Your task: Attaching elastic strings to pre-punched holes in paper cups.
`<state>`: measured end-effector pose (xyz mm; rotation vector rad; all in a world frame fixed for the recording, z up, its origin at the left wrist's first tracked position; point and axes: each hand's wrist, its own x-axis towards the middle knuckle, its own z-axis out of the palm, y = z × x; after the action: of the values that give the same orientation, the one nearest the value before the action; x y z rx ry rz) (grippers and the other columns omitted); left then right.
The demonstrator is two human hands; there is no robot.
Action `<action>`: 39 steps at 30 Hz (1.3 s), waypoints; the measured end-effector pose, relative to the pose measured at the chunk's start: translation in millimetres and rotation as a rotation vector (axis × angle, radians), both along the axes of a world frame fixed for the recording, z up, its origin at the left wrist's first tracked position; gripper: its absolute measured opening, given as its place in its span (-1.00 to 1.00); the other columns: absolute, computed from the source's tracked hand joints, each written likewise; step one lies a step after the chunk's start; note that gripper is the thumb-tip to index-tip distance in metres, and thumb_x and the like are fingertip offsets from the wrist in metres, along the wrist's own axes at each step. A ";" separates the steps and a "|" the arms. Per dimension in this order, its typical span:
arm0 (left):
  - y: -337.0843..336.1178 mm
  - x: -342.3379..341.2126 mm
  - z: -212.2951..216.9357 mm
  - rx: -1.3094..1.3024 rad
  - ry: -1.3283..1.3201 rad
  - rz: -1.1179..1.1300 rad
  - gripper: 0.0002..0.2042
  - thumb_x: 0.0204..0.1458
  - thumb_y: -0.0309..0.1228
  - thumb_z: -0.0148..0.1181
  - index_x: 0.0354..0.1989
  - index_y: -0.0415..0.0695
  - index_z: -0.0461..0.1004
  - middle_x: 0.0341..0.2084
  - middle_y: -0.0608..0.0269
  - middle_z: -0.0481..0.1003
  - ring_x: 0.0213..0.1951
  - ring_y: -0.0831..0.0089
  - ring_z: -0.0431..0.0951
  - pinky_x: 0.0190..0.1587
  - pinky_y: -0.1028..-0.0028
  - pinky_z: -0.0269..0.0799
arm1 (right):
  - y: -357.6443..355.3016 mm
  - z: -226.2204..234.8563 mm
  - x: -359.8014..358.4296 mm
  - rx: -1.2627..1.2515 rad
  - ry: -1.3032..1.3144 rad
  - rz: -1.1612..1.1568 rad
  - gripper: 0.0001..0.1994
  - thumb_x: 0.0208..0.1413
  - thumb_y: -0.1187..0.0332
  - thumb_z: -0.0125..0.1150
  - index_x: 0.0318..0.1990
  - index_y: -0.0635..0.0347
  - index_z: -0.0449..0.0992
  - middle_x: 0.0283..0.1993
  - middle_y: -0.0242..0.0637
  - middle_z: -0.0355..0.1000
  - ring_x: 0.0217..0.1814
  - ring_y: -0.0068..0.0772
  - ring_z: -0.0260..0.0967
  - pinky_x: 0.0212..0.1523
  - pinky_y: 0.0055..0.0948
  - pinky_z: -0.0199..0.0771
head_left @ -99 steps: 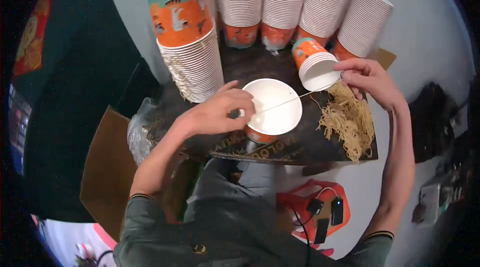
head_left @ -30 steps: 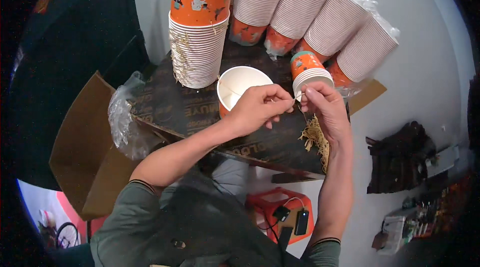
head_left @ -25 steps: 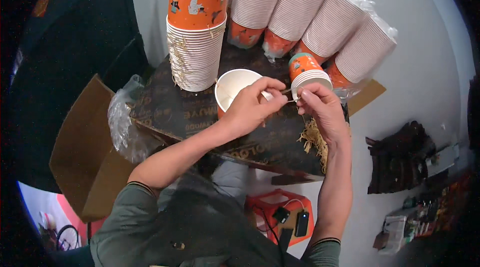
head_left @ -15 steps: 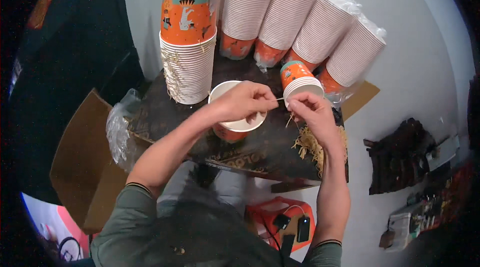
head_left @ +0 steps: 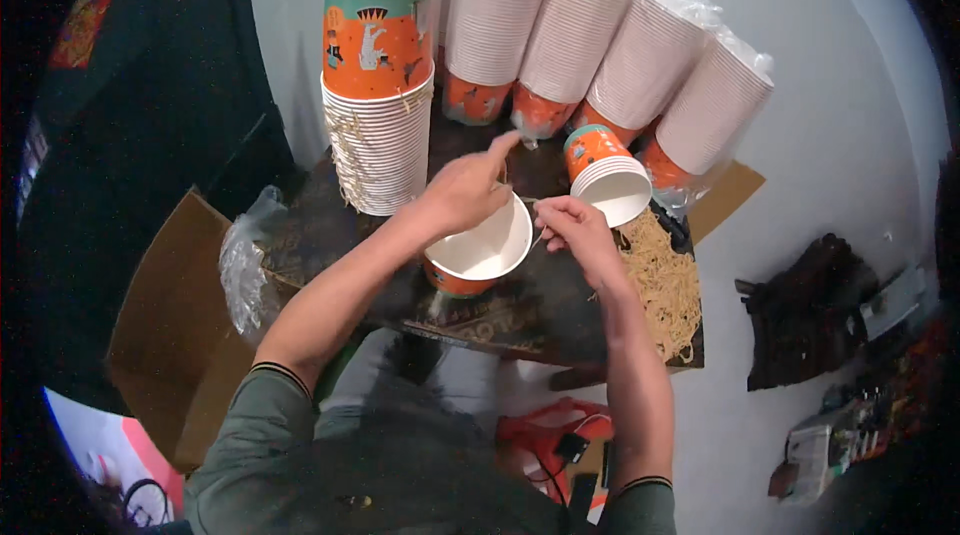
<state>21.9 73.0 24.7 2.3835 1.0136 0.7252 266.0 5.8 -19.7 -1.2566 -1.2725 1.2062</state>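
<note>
Left hand (head_left: 465, 197) over a cup (head_left: 488, 247) extends its index, hold unclear; right hand (head_left: 582, 233) pinches a strand (head_left: 538, 237)

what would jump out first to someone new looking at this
Probably the tall stack of upside-down cups, topped by an orange-and-green cup, toward the left of the dark tabletop. Behind it, a row of plastic-wrapped cup stacks fans along the far side. A tangled heap of tan strands also stands out at the right edge.
</note>
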 end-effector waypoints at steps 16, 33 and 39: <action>-87.6 17.2 -23.8 0.095 -0.184 0.041 -0.74 0.20 -0.25 0.44 -0.08 -0.11 0.57 -0.21 0.16 0.66 -0.34 0.13 0.69 -0.28 0.17 0.57 | -24.7 -7.1 -24.9 0.188 0.448 -0.090 -0.73 0.46 0.40 0.28 0.22 0.22 0.49 -0.09 -0.31 0.60 -0.23 -0.63 0.49 -0.23 -0.58 0.54; -107.3 20.7 -26.2 0.239 -0.030 0.110 -0.88 0.30 -0.36 0.28 -0.09 -0.11 0.58 -0.24 0.08 0.59 -0.25 -0.03 0.67 -0.23 0.07 0.59 | -49.7 -20.0 -41.3 0.214 0.450 -0.264 -0.73 0.42 0.35 0.34 0.14 0.30 0.56 -0.09 -0.32 0.65 -0.10 -0.60 0.56 -0.04 -0.53 0.54; -109.9 5.3 -24.1 0.304 0.048 0.034 -0.86 0.28 -0.39 0.30 -0.06 -0.10 0.57 -0.23 0.11 0.58 -0.23 0.02 0.67 -0.23 0.08 0.60 | -75.3 -15.7 -31.1 0.509 -0.202 -0.245 -0.62 0.26 0.42 0.42 0.23 0.14 0.63 0.29 -0.17 0.52 0.30 -0.31 0.48 0.30 -0.32 0.50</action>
<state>27.3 -36.9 0.7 2.6587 1.0277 0.8936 234.8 -69.5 -35.5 -1.1266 -1.4104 0.5417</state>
